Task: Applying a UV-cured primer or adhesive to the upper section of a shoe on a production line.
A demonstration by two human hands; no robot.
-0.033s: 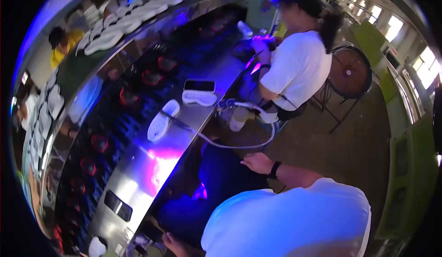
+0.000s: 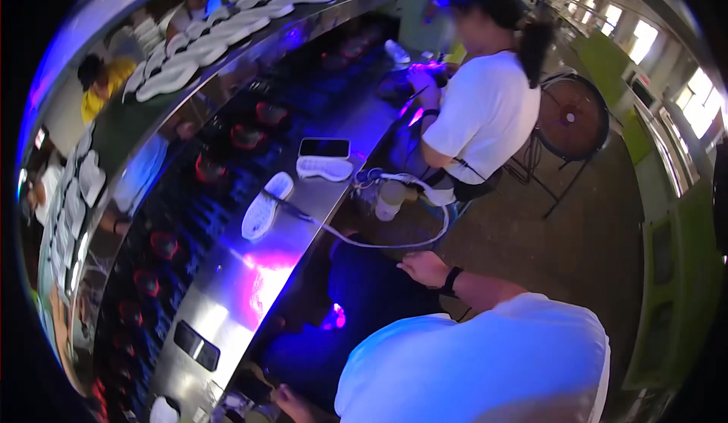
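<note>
The right hand (image 2: 426,269) half-curls, the left hand (image 2: 291,405) is cut off; I can't tell either's hold; leftward, the nearer white sole (image 2: 258,221) lies inside the edge of the bench (image 2: 227,279), bare metal on its near side

Pink-violet glare (image 2: 265,275) washes out the metal surface (image 2: 220,283) left of the hands (image 2: 426,268). Daylight burns white through windows (image 2: 697,101) far to their upper right. Workers (image 2: 115,82) beyond look soft; fisheye bending warps edges toward black corners.
</note>
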